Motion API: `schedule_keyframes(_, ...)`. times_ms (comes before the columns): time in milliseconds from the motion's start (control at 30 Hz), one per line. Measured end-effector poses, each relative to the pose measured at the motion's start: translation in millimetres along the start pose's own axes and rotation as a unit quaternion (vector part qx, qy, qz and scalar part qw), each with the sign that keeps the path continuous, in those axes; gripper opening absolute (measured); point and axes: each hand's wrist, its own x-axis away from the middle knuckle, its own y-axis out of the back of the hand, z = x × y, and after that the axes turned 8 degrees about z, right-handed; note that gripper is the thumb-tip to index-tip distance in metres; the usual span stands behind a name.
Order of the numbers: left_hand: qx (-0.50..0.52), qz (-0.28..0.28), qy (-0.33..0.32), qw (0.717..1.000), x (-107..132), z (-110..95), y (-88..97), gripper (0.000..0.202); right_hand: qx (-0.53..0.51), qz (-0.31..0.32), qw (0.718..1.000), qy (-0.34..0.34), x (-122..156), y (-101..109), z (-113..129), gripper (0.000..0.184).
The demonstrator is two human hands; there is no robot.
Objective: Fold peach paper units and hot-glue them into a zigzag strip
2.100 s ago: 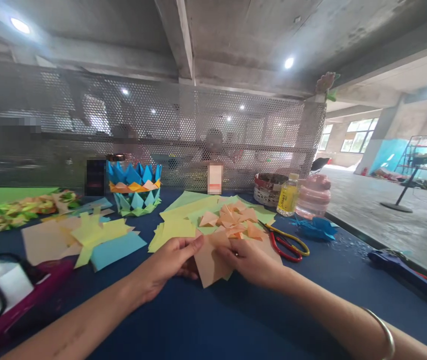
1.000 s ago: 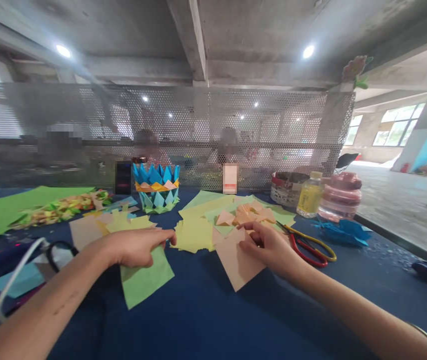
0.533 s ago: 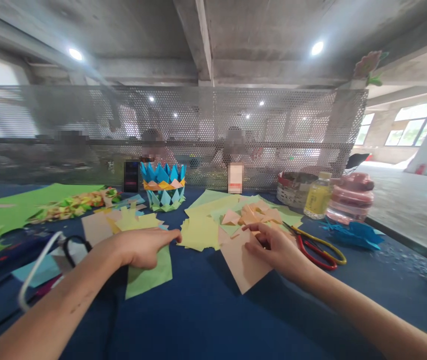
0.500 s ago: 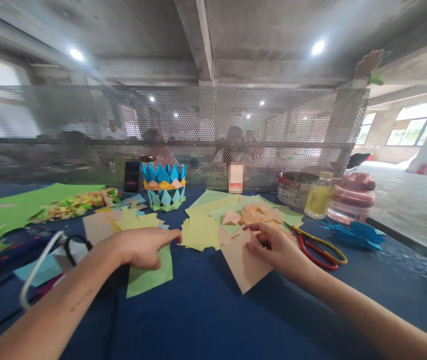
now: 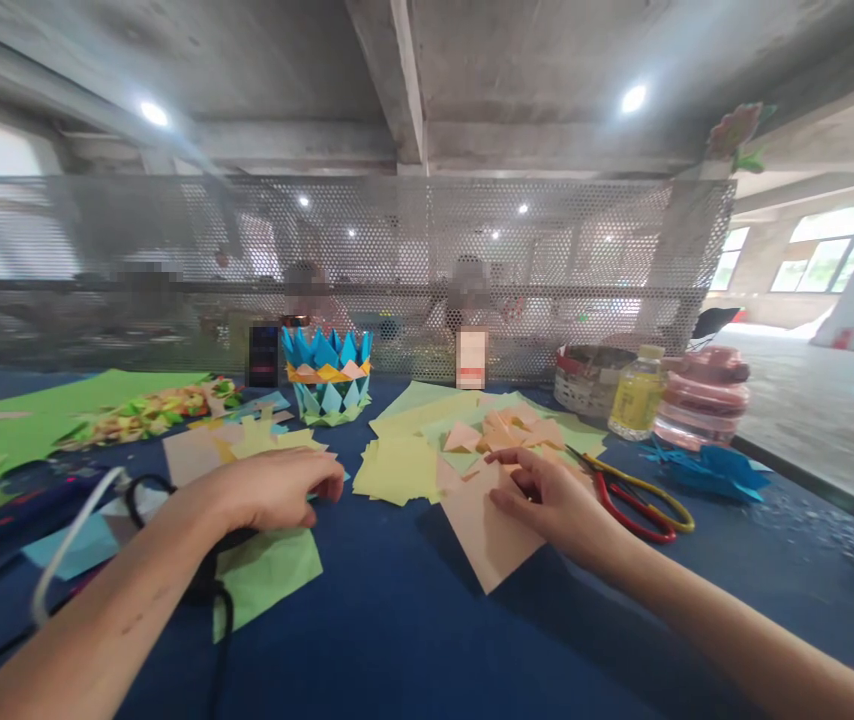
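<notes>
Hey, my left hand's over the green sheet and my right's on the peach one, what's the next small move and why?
Probably close the left hand on the green sheet and lift it. The sheet lies flat on the blue table with its far edge under that hand, while the right hand already holds the peach sheet.

Matt paper sheets [image 5: 266, 570] lie on a smooth dark-blue tabletop [image 5: 412, 640], beside glossy plastic-handled scissors [image 5: 637, 505].
</notes>
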Motion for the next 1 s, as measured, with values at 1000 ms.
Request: schedule_keyframes(1000, 0.555, 0.066, -0.071, 0.826, -37, -61, -74.6, 0.039, 0.186, -0.040, 0.962, 0.196, 14, -12, 2, 0.054)
